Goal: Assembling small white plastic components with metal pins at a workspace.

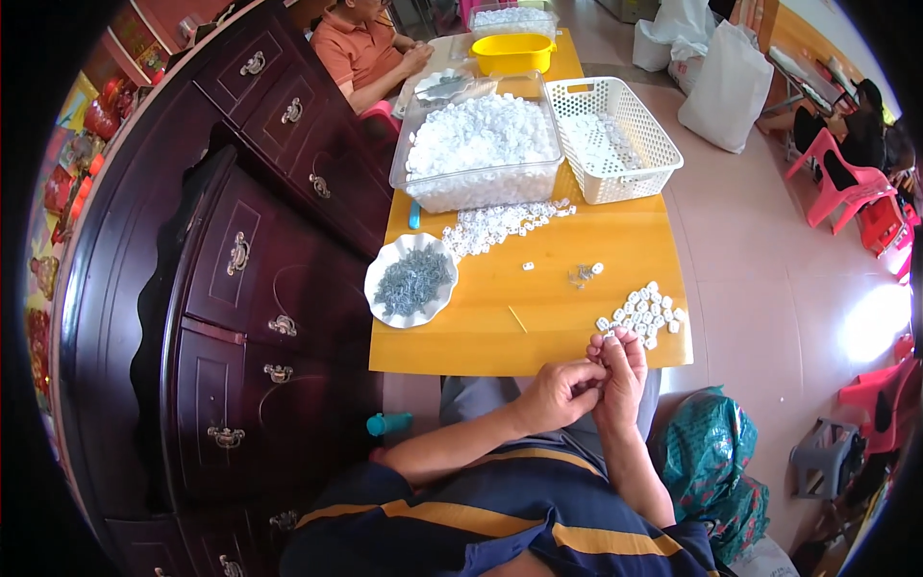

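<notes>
My left hand (560, 396) and my right hand (620, 375) meet just over the front edge of the table, at its right side. Both have their fingers closed and pressed together; whatever is between them is too small or hidden to make out. Just beyond my right fingertips lies a cluster of small white plastic pieces (646, 313) with holes. Farther back are a few small metal pins (581, 277) with a white piece beside them. A scalloped white dish (376, 300) holds a heap of thin grey metal pins (411, 282) on the left.
A thin yellow stick (518, 319) lies mid-table. Behind are a clear bin (476, 199) heaped with white pieces, loose pieces (490, 228), a white perforated basket (630, 185) and a yellow tub (512, 58). A dark cabinet (274, 221) borders the left; another person (358, 48) sits beyond.
</notes>
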Demonstrator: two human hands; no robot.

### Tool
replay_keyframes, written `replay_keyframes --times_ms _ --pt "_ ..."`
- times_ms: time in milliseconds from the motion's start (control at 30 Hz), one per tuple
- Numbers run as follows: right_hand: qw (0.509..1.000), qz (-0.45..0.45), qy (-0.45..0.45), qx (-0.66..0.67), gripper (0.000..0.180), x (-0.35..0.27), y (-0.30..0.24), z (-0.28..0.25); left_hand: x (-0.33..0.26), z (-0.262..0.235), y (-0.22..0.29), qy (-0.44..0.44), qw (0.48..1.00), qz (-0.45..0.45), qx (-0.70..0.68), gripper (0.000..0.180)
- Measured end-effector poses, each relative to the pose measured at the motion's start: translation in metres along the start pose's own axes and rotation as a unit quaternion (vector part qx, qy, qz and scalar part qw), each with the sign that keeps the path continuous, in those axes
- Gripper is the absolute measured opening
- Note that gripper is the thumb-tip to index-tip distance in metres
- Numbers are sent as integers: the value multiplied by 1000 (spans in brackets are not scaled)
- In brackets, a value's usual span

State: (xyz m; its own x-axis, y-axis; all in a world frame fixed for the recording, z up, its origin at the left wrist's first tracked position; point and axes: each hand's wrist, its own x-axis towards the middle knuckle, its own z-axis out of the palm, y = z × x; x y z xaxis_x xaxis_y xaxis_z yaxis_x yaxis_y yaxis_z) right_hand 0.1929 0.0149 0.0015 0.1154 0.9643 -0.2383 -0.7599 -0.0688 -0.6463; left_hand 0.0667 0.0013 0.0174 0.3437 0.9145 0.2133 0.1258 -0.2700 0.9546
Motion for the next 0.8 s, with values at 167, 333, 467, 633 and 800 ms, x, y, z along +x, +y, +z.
replay_keyframes --times_ms 167,333,467,633,800 --pt "994 -29 -28 -97 9 -3 -7 2 -5 -25 1 26 992 -73 -96 23" --pt "984 -16 -59 -165 12 -1 0 -6 8 -55 -12 81 992 -85 -51 17" --pt "979 10 -120 -165 12 -2 1 9 15 -71 -11 132 988 -50 -64 17" --pt "976 18 -121 -183 13 -4 3 10 18 -71 -17 114 992 -43 -43 19" --pt "973 15 -124 -195 13 -2 4 5 15 -67 -17 96 994 -38 -34 21"
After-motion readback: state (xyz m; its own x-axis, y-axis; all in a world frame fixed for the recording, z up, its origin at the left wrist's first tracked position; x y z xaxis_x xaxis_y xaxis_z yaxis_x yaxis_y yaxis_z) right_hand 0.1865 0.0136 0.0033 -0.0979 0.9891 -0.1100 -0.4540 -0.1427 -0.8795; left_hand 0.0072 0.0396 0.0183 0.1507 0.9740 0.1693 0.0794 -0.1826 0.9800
